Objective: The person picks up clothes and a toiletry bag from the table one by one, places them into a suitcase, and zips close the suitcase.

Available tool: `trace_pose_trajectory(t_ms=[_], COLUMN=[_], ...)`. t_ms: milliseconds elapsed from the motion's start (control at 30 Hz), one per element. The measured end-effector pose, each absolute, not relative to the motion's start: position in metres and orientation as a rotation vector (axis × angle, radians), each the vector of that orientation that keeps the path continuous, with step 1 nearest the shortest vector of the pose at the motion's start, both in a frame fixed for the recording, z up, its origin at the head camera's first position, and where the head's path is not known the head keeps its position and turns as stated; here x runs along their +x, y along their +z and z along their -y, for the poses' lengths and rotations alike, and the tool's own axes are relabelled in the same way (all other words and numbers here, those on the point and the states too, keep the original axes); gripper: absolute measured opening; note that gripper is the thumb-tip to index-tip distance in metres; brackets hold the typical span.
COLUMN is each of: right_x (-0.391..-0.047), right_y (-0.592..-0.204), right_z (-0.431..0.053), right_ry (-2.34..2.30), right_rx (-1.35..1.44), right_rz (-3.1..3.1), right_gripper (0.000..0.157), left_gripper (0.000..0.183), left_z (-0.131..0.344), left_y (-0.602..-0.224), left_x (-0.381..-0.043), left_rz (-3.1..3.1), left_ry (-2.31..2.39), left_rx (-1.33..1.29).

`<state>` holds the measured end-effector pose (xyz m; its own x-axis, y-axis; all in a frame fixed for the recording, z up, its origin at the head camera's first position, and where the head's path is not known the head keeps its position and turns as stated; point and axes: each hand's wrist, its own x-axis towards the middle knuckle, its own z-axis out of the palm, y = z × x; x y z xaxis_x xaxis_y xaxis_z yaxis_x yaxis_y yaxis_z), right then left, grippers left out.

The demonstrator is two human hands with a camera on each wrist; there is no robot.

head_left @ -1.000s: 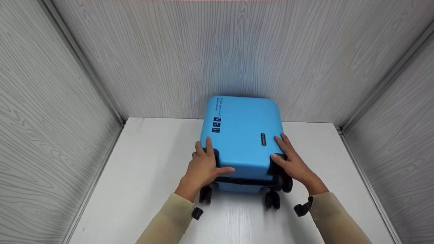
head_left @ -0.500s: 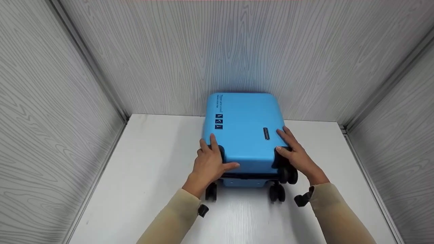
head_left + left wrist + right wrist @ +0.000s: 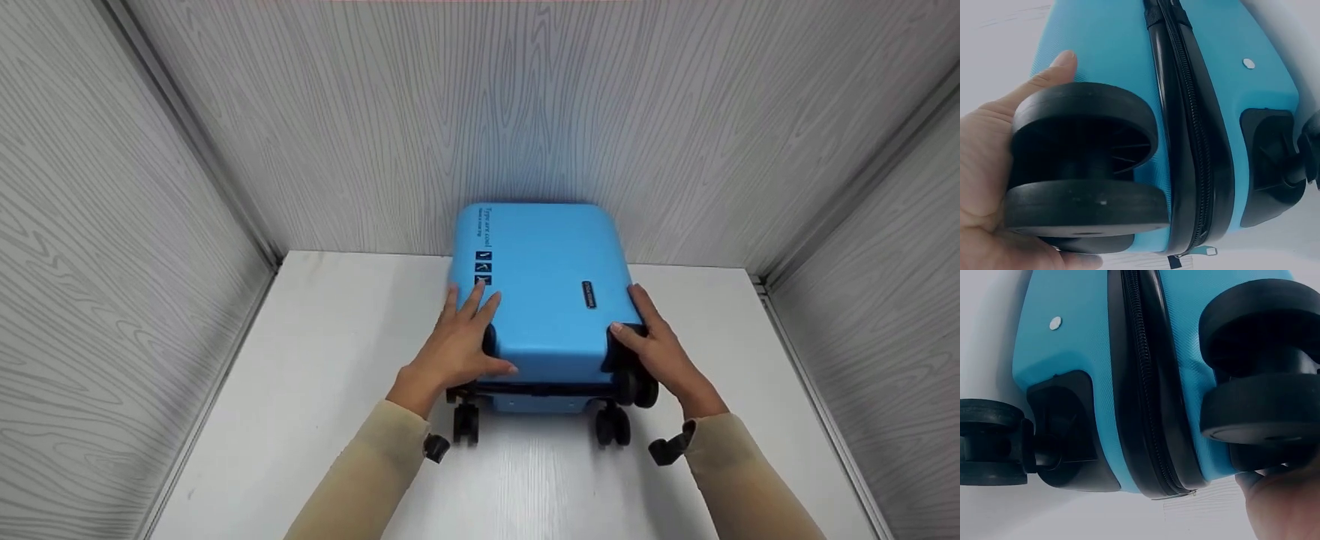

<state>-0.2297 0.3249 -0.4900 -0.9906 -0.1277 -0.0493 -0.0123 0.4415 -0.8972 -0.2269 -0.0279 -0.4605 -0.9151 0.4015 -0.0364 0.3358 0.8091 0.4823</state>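
In the head view a light blue hard-shell suitcase (image 3: 547, 255) lies against the back wall, its wheeled end towards me. My left hand (image 3: 454, 345) is at its near left corner, fingers spread straight over the shell and thumb across the end face. At the near right corner my right hand (image 3: 660, 352) holds the black corner guard, thumb on top and fingers along the side. A double wheel (image 3: 1084, 163) hides much of the left palm in the left wrist view. The right wrist view shows another double wheel (image 3: 1264, 360) and the black zip (image 3: 1145, 371); most right fingers are hidden there.
The suitcase is on a white tabletop (image 3: 337, 360). A wood-grain back wall (image 3: 360, 135) and side panels (image 3: 82, 262) enclose it. Lower wheels (image 3: 613, 424) jut out from the near end.
The suitcase appears slightly higher in the head view than a second ago, with little shift lately. My left hand has moved slightly left and its fingers have spread. The right hand stays at its corner.
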Motion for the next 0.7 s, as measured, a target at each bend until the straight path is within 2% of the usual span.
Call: trace_pose_trajectory(t_ms=[700], right_x=[-0.2247], right_y=[-0.4915], right_z=[-0.3239], right_ry=[-1.580], right_rx=[-0.109], right_rz=[-2.604], right_gripper=[0.083], left_gripper=[0.122], left_z=[0.0270], left_y=[-0.4607], left_x=[-0.2276], left_rz=[-2.872], left_ry=[0.710], left_rx=[0.615])
